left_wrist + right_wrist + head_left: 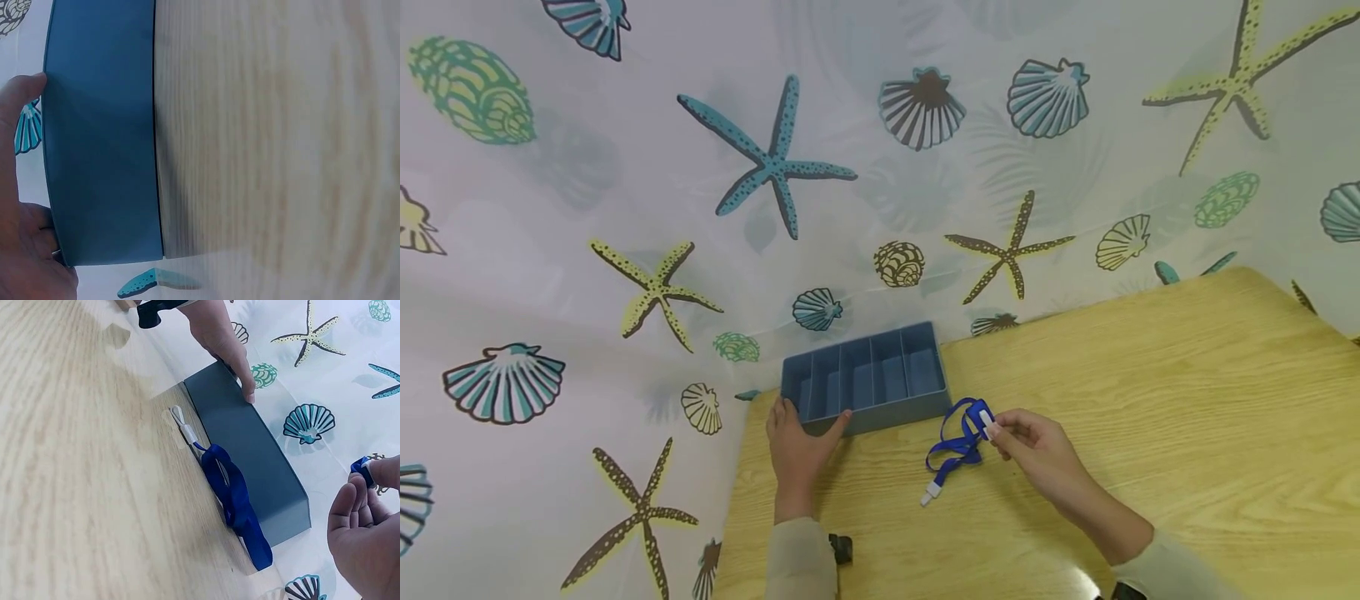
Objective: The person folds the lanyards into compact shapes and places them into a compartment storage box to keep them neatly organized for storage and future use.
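A blue-grey box [898, 414] with several compartments stands on the table near the patterned cloth. My left hand [801, 446] grips its near left corner, thumb over the front rim and fingers at the left end. In the left wrist view, the thumb touches the rim of the box's plain wall [103, 137]. Just right of the box, my right hand [1037, 454] pinches one end of a blue lanyard [953, 448] between thumb and fingers. The lanyard's strap [236, 490] hangs in loose folds beside the box, and its white clip [930, 494] points towards me.
The wood-grain table [1150, 400] stretches off to the right. A white cloth [850, 50] printed with starfish and shells rises behind and to the left of it. A small black object [842, 548] shows beside my left sleeve.
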A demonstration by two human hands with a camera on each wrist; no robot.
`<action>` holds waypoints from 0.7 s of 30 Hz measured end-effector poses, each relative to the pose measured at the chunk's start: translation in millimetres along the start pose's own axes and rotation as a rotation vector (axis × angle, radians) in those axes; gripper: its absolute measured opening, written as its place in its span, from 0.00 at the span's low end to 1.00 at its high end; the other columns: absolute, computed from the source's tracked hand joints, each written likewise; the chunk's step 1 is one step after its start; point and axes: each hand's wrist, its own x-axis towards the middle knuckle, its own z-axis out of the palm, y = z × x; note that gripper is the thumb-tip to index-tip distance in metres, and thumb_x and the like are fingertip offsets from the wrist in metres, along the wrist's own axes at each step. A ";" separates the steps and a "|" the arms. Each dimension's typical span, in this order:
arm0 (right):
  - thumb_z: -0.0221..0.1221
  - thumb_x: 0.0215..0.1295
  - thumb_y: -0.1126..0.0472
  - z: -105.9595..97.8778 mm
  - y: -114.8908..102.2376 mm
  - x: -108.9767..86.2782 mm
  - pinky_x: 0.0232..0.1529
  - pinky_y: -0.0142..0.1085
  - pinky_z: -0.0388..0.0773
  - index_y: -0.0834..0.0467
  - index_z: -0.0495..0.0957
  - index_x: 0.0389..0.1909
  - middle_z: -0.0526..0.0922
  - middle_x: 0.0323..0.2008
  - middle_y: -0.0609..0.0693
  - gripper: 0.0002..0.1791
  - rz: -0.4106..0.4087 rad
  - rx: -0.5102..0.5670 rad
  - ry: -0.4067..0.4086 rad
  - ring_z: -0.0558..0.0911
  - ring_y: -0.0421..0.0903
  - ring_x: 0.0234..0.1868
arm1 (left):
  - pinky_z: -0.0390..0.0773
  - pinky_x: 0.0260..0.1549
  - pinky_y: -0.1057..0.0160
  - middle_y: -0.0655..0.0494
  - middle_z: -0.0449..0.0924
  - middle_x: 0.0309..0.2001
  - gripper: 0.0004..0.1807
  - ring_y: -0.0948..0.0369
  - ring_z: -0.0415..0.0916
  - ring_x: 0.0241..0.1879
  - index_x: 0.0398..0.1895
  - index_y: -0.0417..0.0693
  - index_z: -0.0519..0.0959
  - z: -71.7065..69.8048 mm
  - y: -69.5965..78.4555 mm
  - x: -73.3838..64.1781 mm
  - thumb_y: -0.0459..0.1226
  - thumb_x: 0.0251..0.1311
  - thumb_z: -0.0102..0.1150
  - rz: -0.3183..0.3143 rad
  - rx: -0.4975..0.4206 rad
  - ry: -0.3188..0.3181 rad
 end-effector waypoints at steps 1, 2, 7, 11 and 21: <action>0.62 0.79 0.59 0.8 -0.6 2.6 0.41 0.33 0.84 0.69 0.81 0.51 0.84 0.37 0.51 0.15 -0.007 -0.010 0.004 0.82 0.40 0.36 | 0.54 0.79 0.33 0.37 0.44 0.86 0.73 0.38 0.38 0.85 0.83 0.30 0.52 0.3 0.0 -0.1 0.76 0.51 0.67 0.001 -0.001 0.005; 0.61 0.79 0.59 1.5 -1.1 5.5 0.41 0.33 0.84 0.69 0.81 0.50 0.84 0.38 0.52 0.15 -0.015 -0.020 0.007 0.83 0.40 0.36 | 0.54 0.79 0.33 0.37 0.45 0.86 0.73 0.38 0.39 0.85 0.83 0.31 0.52 0.6 0.0 -0.4 0.76 0.51 0.68 -0.002 -0.003 0.009; 0.61 0.79 0.60 3.9 -3.0 21.2 0.41 0.32 0.84 0.69 0.82 0.50 0.85 0.40 0.54 0.14 -0.046 -0.053 0.024 0.84 0.39 0.37 | 0.54 0.79 0.33 0.36 0.45 0.86 0.73 0.37 0.40 0.85 0.82 0.29 0.53 -0.1 2.2 -0.4 0.75 0.51 0.69 -0.003 -0.002 0.010; 0.61 0.79 0.60 6.4 -5.0 32.9 0.41 0.30 0.84 0.69 0.81 0.51 0.86 0.41 0.57 0.14 -0.056 -0.051 0.037 0.84 0.38 0.38 | 0.53 0.80 0.34 0.39 0.43 0.86 0.74 0.39 0.38 0.86 0.83 0.30 0.52 -0.9 3.6 1.0 0.77 0.50 0.66 -0.009 -0.005 -0.006; 0.62 0.78 0.59 16.1 0.6 56.2 0.40 0.34 0.85 0.68 0.83 0.52 0.85 0.46 0.67 0.15 -0.092 -0.094 0.036 0.83 0.38 0.36 | 0.55 0.79 0.34 0.38 0.45 0.86 0.73 0.40 0.39 0.86 0.82 0.30 0.53 -2.4 2.2 -0.5 0.75 0.51 0.69 -0.011 -0.023 0.006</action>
